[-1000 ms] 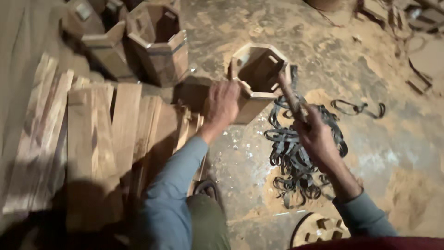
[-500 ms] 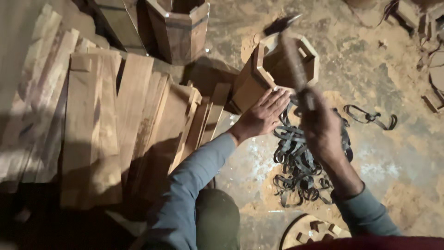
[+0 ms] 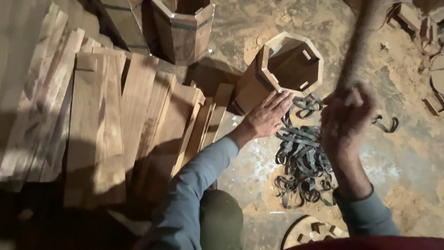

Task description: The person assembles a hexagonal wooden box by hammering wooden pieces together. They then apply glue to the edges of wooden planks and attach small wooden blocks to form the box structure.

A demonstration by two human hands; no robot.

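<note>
An octagonal wooden tub [image 3: 282,69] lies on its side on the dusty floor, its open mouth facing me. My left hand [image 3: 269,113] rests flat against its lower rim, fingers together and spread along the wood. My right hand [image 3: 346,115] is raised and blurred, closed around the handle of a hammer-like tool [image 3: 358,44] that streaks up toward the top of the view. Below both hands lies a tangle of dark metal strap pieces [image 3: 303,157].
Long wooden planks [image 3: 111,125] lie fanned out on the left. A second banded octagonal tub [image 3: 182,28] stands at the top. Wood offcuts [image 3: 423,23] sit at the top right, and a round wooden piece [image 3: 314,231] lies by my knee.
My right hand has swung the tool upward and is now blurred. My left hand has moved from the tub's side down to its lower rim. The view has shifted closer.
</note>
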